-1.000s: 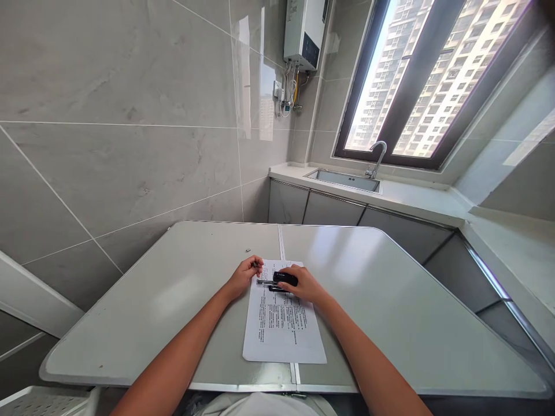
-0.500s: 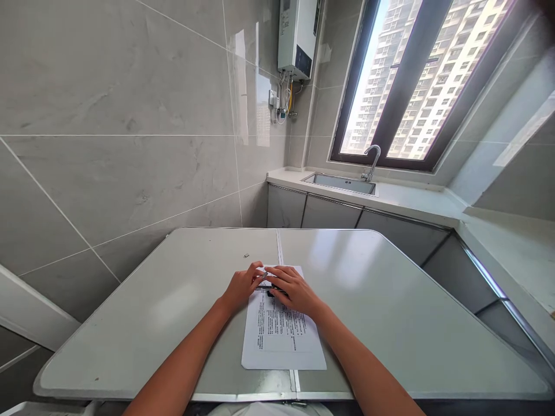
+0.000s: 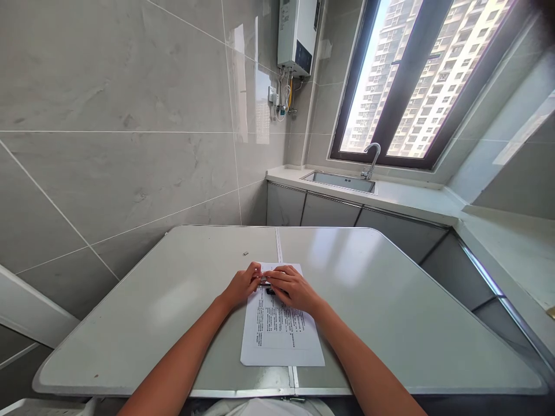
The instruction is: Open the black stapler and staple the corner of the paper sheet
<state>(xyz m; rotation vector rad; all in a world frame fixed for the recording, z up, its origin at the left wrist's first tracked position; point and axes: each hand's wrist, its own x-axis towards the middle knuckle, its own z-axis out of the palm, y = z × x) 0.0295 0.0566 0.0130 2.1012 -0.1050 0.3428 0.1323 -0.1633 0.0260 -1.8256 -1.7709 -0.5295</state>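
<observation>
Over the upper part of a printed paper sheet (image 3: 284, 346), my two hands meet, fingertips nearly touching. A small black and silver object (image 3: 270, 291), apparently a stapler, lies under them, mostly covered by the fingers. My right hand (image 3: 295, 287) has its fingers bent over it, the thumb on the near side. My left hand (image 3: 243, 285) is closed in a pinch at the object's left end, and a tiny silvery bit shows by the fingertips. Whatever the pinch holds is too small to name. A small metallic piece (image 3: 245, 253) rests on the table beyond my left hand.
The pale folding table (image 3: 368, 323) has a seam (image 3: 278, 245) down its middle, running under the sheet. Past its far edge are a counter with a sink (image 3: 340, 181) and faucet (image 3: 372, 159). A tiled wall (image 3: 130, 179) stands to the left.
My left fingers have drawn closer together, and the grey bit between the hands shows less. My right hand has barely moved over the object. The view has shifted slightly.
</observation>
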